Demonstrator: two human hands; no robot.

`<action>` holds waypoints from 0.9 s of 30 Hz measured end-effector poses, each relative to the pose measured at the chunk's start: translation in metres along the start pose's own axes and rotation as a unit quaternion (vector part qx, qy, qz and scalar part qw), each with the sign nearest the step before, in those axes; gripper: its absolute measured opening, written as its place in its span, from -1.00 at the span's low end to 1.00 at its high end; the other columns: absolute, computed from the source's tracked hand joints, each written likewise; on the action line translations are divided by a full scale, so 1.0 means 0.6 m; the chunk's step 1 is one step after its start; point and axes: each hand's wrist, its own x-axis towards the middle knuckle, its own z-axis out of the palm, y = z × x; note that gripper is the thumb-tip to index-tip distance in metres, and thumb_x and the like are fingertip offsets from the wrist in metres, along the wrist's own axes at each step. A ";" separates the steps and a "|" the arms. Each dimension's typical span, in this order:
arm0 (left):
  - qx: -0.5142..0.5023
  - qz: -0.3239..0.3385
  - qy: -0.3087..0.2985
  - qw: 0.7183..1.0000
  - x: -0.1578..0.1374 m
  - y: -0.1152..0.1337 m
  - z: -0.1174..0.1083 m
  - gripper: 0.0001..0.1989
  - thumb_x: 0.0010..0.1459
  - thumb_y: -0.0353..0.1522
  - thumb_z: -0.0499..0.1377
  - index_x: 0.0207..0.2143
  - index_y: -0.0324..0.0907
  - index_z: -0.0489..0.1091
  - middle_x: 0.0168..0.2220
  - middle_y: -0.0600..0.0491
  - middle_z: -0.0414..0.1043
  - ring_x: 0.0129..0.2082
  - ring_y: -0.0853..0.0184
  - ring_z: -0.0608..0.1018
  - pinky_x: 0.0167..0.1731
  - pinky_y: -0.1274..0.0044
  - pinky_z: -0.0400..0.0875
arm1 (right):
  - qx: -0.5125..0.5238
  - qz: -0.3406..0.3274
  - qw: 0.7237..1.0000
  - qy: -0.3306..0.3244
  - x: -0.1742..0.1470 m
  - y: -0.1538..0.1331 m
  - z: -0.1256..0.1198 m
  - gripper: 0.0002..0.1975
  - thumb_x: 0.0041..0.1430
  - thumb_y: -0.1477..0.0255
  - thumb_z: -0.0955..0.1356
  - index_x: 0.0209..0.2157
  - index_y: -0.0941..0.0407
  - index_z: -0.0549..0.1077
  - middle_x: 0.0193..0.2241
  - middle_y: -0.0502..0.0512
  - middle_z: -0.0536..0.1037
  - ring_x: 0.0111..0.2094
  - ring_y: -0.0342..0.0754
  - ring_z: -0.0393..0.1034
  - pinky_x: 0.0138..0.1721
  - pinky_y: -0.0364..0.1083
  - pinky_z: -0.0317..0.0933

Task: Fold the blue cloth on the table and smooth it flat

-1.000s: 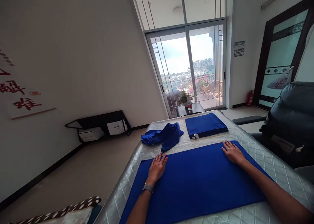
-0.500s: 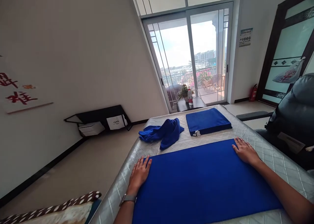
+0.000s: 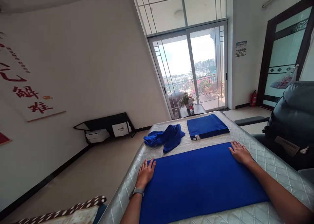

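A blue cloth (image 3: 196,181) lies spread flat on the silvery quilted table cover (image 3: 274,171). My left hand (image 3: 146,172) rests on its far left corner with the fingers apart, a grey band around the wrist. On the far right corner lies my right hand (image 3: 241,153), flat and with fingers stretched out. Neither hand grips anything. Just beyond the spread cloth, a crumpled blue cloth (image 3: 169,137) sits at the left. To the right of that is a neat stack of folded blue cloths (image 3: 207,125) with a white tag at its near corner.
Beyond the covered table stands a small dark table (image 3: 196,112) with a bottle (image 3: 190,104) and a potted plant (image 3: 185,100). A black chair (image 3: 291,119) is close on the right. Patterned bedding (image 3: 83,209) is at the lower left, and a black rack (image 3: 105,122) stands by the wall.
The view has tilted up, so more of the wall and window shows and the scene sits lower. Both hands still lie on the far corners of the spread cloth.
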 end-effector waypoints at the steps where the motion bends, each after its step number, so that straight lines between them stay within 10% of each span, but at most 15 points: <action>1: 0.002 -0.016 -0.002 1.000 -0.002 0.004 -0.008 -0.44 0.41 -0.17 -0.19 0.32 -0.18 0.20 0.31 -0.24 0.25 0.30 0.00 0.31 0.20 0.14 0.23 | 0.001 -0.005 1.000 0.014 -0.002 -0.002 -0.004 -0.33 0.33 0.25 0.03 0.36 0.27 0.13 0.39 0.25 0.10 0.40 0.11 -0.13 0.37 0.15 -0.23; 6: -0.007 0.005 0.062 0.998 -0.021 0.069 -0.061 -0.47 0.38 -0.20 -0.10 0.28 -0.23 0.26 0.32 -0.18 0.24 0.35 0.00 0.22 0.28 0.15 0.12 | 0.014 -0.081 0.994 0.075 -0.020 -0.053 -0.040 -0.37 0.32 0.35 0.04 0.34 0.29 0.18 0.37 0.30 0.12 0.40 0.14 -0.12 0.37 0.19 -0.24; 16: -0.150 0.249 0.032 0.956 -0.052 0.350 -0.064 -0.48 0.45 -0.21 -0.18 0.32 -0.21 0.19 0.34 -0.18 0.19 0.35 0.13 0.23 0.27 0.17 0.23 | 0.090 -0.278 0.956 -0.034 -0.113 -0.346 -0.022 -0.39 0.38 0.32 0.03 0.38 0.23 0.11 0.39 0.22 0.07 0.40 0.05 -0.13 0.37 0.10 -0.18; 27: -0.172 0.233 -0.013 0.957 -0.050 0.368 -0.031 -0.32 0.43 -0.05 -0.28 0.39 -0.29 0.04 0.40 -0.19 0.04 0.41 0.13 0.07 0.35 0.18 0.06 | 0.076 -0.271 0.958 -0.056 -0.113 -0.354 0.024 -0.37 0.37 0.34 0.03 0.40 0.26 0.02 0.41 0.24 -0.02 0.42 0.06 -0.20 0.38 0.12 -0.26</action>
